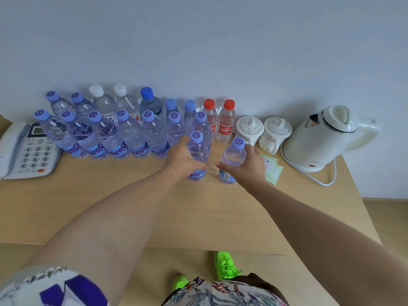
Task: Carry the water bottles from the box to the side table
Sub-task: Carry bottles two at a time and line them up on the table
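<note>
Gripping one water bottle apiece, both hands sit at frame centre over the wooden side table [132, 195]. Left hand [180, 159] wraps its fingers round the body of a purple-capped bottle [197, 151]; the base with the blue label band looks to be on the tabletop, contact not certain. Right hand [248, 165] curls round a shorter purple-capped bottle [234, 154], just right of the first; the two bottles stand near each other, apart.

Behind them, centre left to upper left: two rows of standing bottles [110, 129] against the wall. Front row purple caps, blue labels. Back row mixed: purple, white, blue caps, and two red-capped bottles [218, 122] at the right end.

Right of the red caps: two white lidded cups [262, 131] side by side, then a white electric kettle [320, 138] on its base, cord looping on the table. Green-edged sachets [272, 168] lie flat just right of the right hand. Far left edge: a white desk telephone [24, 151].

Bottom of frame: patterned clothing, bright green shoes [224, 266] on the floor.
</note>
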Motion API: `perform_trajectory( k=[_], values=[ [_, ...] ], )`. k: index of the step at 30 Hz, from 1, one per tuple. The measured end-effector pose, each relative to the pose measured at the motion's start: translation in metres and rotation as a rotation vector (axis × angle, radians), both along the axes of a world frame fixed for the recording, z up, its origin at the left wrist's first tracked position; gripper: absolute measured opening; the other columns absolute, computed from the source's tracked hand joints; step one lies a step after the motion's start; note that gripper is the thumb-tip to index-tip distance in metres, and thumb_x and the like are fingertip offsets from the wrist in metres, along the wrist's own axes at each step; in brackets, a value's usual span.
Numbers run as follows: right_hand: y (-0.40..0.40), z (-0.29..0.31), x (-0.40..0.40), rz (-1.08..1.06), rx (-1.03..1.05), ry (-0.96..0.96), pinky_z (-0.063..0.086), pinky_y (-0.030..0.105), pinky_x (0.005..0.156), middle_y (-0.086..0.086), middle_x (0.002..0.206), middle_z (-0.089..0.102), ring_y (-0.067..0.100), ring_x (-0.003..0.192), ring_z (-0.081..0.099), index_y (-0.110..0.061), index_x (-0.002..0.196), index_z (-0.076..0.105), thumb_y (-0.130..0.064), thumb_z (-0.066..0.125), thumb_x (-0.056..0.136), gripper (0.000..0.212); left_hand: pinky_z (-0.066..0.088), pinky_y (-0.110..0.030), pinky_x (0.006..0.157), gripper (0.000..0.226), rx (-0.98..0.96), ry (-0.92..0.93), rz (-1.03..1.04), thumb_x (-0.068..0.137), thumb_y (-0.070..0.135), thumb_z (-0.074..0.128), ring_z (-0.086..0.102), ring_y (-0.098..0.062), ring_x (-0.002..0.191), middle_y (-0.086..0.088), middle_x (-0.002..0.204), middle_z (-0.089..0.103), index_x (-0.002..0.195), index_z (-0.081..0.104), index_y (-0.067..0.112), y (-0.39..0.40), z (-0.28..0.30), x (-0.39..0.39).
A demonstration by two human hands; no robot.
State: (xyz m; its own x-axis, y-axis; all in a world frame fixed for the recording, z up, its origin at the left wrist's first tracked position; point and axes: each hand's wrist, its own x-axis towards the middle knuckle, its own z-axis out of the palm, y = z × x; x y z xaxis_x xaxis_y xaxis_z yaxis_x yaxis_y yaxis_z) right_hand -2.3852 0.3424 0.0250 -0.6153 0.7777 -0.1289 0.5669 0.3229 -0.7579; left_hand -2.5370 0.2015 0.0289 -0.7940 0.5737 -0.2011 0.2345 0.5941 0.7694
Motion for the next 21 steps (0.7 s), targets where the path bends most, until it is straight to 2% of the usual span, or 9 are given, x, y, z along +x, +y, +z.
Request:
perform_trajectory(
  k=[4,7,8,11,12,15,17,18,21],
  values=[
    [0.007,0.012,-0.001,0.026,0.007,0.004,0.051,0.033,0.08,-0.001,0.107,0.063,0.019,0.099,0.06,-0.022,0.115,0.061,-0.034,0.091,0.057,0.066,0.038,0.0,0.049,0.07,0.005,0.009,-0.016,0.051,0.027,0.098,0.052,0.028,0.067,0.024,0.083,0.058,0.096,0.045,0.031,0.0,-0.002,0.001],
    [0.012,0.023,-0.006,0.078,-0.103,0.08,0.053,0.029,0.075,-0.004,0.106,0.067,0.021,0.101,0.064,-0.023,0.121,0.057,-0.007,0.079,0.064,0.063,0.038,-0.004,0.048,0.072,-0.015,0.016,-0.011,0.05,0.03,0.098,0.054,0.021,0.064,0.026,0.083,0.058,0.1,0.047,0.029,0.001,-0.001,0.001],
    [0.013,0.026,-0.009,0.103,-0.074,0.075,0.053,0.032,0.078,-0.004,0.106,0.066,0.022,0.101,0.063,-0.023,0.12,0.055,-0.008,0.079,0.065,0.062,0.037,-0.004,0.048,0.072,-0.015,0.016,-0.011,0.05,0.03,0.098,0.054,0.022,0.064,0.026,0.083,0.058,0.102,0.047,0.029,0.002,-0.001,0.0],
    [0.014,0.034,-0.019,0.147,0.084,-0.061,0.05,0.038,0.086,0.001,0.107,0.059,0.02,0.1,0.055,-0.018,0.114,0.055,-0.04,0.091,0.06,0.068,0.034,-0.006,0.051,0.073,-0.02,0.04,-0.017,0.05,0.032,0.098,0.053,0.015,0.067,0.025,0.084,0.056,0.101,0.046,0.029,0.004,-0.002,0.0],
    [0.015,0.036,-0.023,0.144,0.108,-0.1,0.05,0.039,0.086,0.002,0.106,0.059,0.02,0.099,0.055,-0.017,0.111,0.058,-0.045,0.092,0.059,0.068,0.034,-0.008,0.053,0.073,-0.021,0.048,-0.021,0.051,0.033,0.097,0.053,0.012,0.071,0.024,0.085,0.056,0.101,0.045,0.028,0.004,-0.003,0.0],
    [0.021,0.037,-0.028,0.108,0.031,-0.041,0.055,0.04,0.084,0.002,0.102,0.068,0.022,0.097,0.064,-0.016,0.105,0.064,-0.024,0.092,0.059,0.054,0.042,-0.021,0.063,0.075,-0.024,0.054,-0.033,0.052,0.034,0.097,0.061,-0.008,0.084,0.014,0.096,0.062,0.107,0.047,0.025,0.006,-0.005,-0.002],
    [0.024,0.037,-0.029,0.101,-0.068,0.034,0.056,0.038,0.083,0.0,0.101,0.07,0.022,0.098,0.066,-0.017,0.108,0.064,-0.012,0.088,0.06,0.054,0.044,-0.023,0.066,0.075,-0.01,0.036,-0.029,0.051,0.033,0.097,0.062,-0.01,0.088,0.013,0.099,0.063,0.108,0.048,0.025,0.006,-0.007,-0.002],
    [0.025,0.037,-0.029,0.115,-0.069,0.046,0.055,0.038,0.084,0.0,0.103,0.068,0.021,0.098,0.065,-0.018,0.11,0.063,-0.013,0.089,0.06,0.057,0.044,-0.02,0.065,0.075,0.0,0.027,-0.026,0.051,0.032,0.097,0.062,-0.006,0.086,0.015,0.098,0.063,0.108,0.048,0.026,0.006,-0.007,-0.003],
    [0.027,0.033,-0.031,0.161,0.1,-0.075,0.051,0.036,0.085,0.003,0.109,0.055,0.019,0.095,0.055,-0.024,0.12,0.058,-0.037,0.094,0.055,0.075,0.043,-0.016,0.061,0.074,0.008,0.022,-0.024,0.051,0.031,0.097,0.058,0.006,0.081,0.02,0.094,0.06,0.105,0.047,0.027,0.005,-0.007,-0.004]
  ],
)
